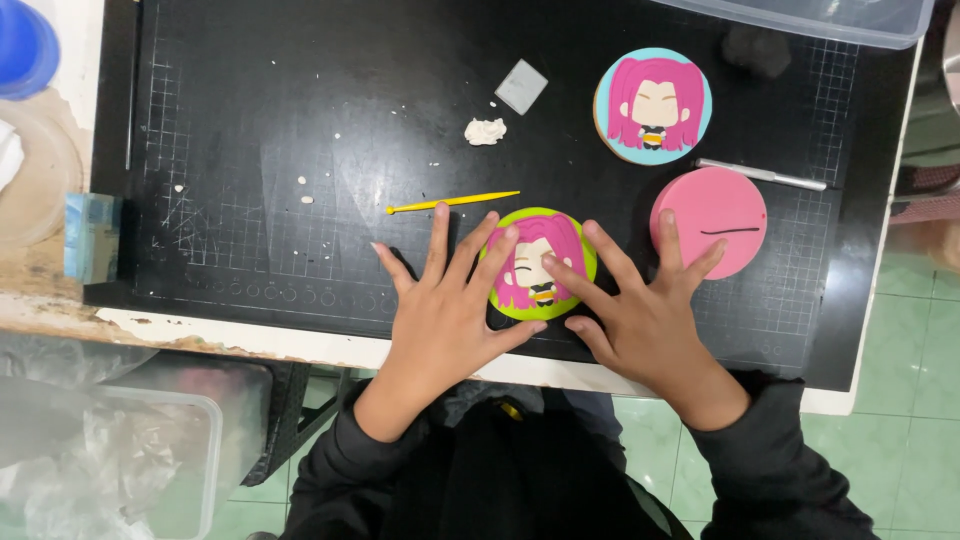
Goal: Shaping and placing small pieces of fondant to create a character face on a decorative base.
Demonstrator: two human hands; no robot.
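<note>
In the head view, the left hand (447, 310) and the right hand (640, 310) are lying flat with fingers spread wide, gripping nothing, on a black cutting mat (300, 150) that is covering the counter (250, 335). Between them a green round disc (538, 264) with a pink-haired cartoon figure is resting; fingertips of both hands are touching its edges from either side, the left thumb under its lower rim. Just beyond the left fingers a yellow modelling tool (452, 202) is lying (thin, with a ball tip). Right beside the right hand's outer fingers a plain pink disc (709, 221) is sitting, one fingertip overlapping its rim. Farther beyond it, a blue disc (652, 105) with a similar figure and a slim metal tool (762, 175) are lying. Well beyond the left hand, a white clay lump (485, 131) and a grey square (521, 87) are resting.
</note>
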